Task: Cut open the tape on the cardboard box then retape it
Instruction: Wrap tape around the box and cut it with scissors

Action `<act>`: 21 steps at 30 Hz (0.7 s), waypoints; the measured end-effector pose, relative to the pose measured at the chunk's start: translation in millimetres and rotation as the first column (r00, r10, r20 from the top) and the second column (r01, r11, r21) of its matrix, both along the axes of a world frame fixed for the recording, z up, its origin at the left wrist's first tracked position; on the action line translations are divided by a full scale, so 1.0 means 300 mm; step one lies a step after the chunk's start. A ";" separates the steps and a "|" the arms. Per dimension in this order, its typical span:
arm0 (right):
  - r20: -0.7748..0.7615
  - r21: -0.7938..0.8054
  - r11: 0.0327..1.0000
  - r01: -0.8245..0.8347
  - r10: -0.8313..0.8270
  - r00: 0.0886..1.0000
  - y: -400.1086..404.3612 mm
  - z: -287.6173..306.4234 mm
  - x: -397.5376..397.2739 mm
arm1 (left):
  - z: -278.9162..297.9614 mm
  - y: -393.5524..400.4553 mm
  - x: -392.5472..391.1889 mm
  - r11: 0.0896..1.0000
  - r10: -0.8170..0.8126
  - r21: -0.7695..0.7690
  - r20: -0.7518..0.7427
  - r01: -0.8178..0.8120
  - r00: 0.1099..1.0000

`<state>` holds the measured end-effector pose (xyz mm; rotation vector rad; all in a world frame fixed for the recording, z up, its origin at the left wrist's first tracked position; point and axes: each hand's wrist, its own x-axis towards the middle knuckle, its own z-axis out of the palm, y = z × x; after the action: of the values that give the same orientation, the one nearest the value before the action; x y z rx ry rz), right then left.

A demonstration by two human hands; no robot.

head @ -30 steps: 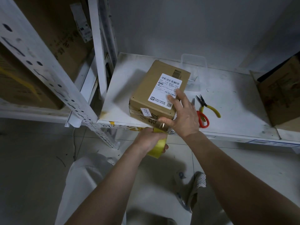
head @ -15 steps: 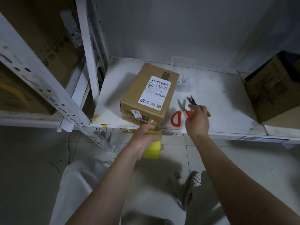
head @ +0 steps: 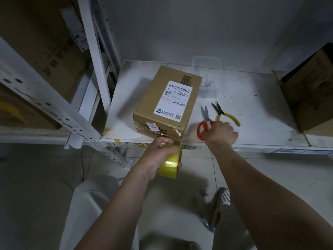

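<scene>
Cardboard box on shelf; left hand grips tape roll below it; right hand, beside it, closes over scissors, hiding one handle.

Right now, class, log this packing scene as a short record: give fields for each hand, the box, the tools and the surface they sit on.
left hand: grips the yellow tape roll at the shelf's front edge, against the box's near face
right hand: closed on the red scissors handles
cardboard box: on the shelf, shipping label up, clear tape across the near face
yellow pliers: lying on the shelf, just right of the scissors
clear plastic tub: behind the box
white shelf: holds everything but the roll
</scene>
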<state>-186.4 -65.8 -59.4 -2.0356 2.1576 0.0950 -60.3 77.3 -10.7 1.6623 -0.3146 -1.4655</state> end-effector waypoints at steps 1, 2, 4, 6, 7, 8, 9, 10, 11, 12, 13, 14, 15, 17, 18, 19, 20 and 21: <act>0.018 -0.020 1.000 0.014 -0.014 1.000 0.001 0.004 -0.001 | 0.001 -0.002 -0.002 1.000 0.018 -0.003 -0.001 -0.018 1.000; 0.063 -0.036 0.998 0.046 -0.043 0.997 0.003 0.008 -0.003 | 0.002 -0.002 -0.004 0.999 0.033 -0.003 0.003 -0.033 0.999; 0.276 -0.025 0.988 0.151 -0.138 0.951 0.011 0.021 -0.010 | 0.004 -0.002 -0.009 0.998 0.065 -0.005 0.004 -0.065 0.998; 0.651 0.094 0.964 0.248 -0.248 0.718 0.029 0.047 -0.025 | 0.002 -0.002 -0.014 0.995 0.095 -0.002 -0.002 -0.095 0.995; 0.808 0.195 0.952 0.236 -0.292 0.512 0.041 0.067 -0.036 | -0.002 -0.001 -0.015 0.995 0.104 0.005 0.003 -0.104 0.995; 0.894 0.278 0.945 0.173 -0.321 0.314 0.055 0.090 -0.049 | -0.004 -0.001 -0.017 0.994 0.106 0.010 0.012 -0.106 0.994; 0.923 0.334 0.940 0.075 -0.342 0.177 0.072 0.111 -0.069 | -0.003 0.001 -0.019 0.995 0.102 0.011 0.018 -0.102 0.995; 0.929 0.361 0.931 -0.044 -0.355 0.110 0.088 0.132 -0.090 | 0.000 0.001 -0.020 0.995 0.095 0.011 0.018 -0.096 0.995; 0.925 0.378 0.911 -0.167 -0.366 0.099 0.098 0.149 -0.115 | 0.007 0.001 -0.020 0.996 0.094 0.007 0.013 -0.094 0.996; 0.915 0.403 0.870 -0.284 -0.383 0.126 0.107 0.162 -0.140 | 0.010 -0.002 -0.017 0.996 0.094 0.007 0.019 -0.094 0.995; 0.898 0.440 0.814 -0.380 -0.400 0.183 0.113 0.169 -0.169 | 0.015 -0.003 -0.014 0.996 0.092 0.011 0.030 -0.093 0.995; 0.878 0.479 0.746 -0.463 -0.404 0.256 0.120 0.175 -0.200 | 0.016 -0.003 -0.011 0.996 0.090 0.018 0.041 -0.091 0.995; 0.854 0.520 0.677 -0.521 -0.404 0.327 0.121 0.174 -0.226 | 0.014 -0.005 -0.008 0.996 0.091 0.022 0.042 -0.092 0.995; 0.812 0.583 0.584 -0.566 -0.400 0.424 0.121 0.173 -0.271 | 0.005 -0.009 -0.003 0.996 0.083 0.034 0.081 -0.086 0.993; 0.797 0.603 0.562 -0.566 -0.394 0.458 0.117 0.173 -0.287 | 0.004 -0.009 -0.001 0.996 0.080 0.035 0.109 -0.085 0.991; 0.786 0.616 0.548 -0.566 -0.382 0.486 0.115 0.179 -0.296 | 0.000 -0.008 0.001 0.996 0.080 0.032 0.129 -0.085 0.988; 0.776 0.627 0.539 -0.563 -0.364 0.515 0.113 0.186 -0.296 | -0.002 -0.007 0.003 0.996 0.080 0.028 0.139 -0.085 0.987; 0.764 0.637 0.535 -0.555 -0.341 0.548 0.113 0.193 -0.291 | 0.000 -0.007 0.005 0.996 0.081 0.024 0.140 -0.086 0.987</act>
<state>-273.6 -31.9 -1.4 -1.1706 0.9477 0.1189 -58.9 75.2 -10.8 1.7847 -0.2968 -1.3015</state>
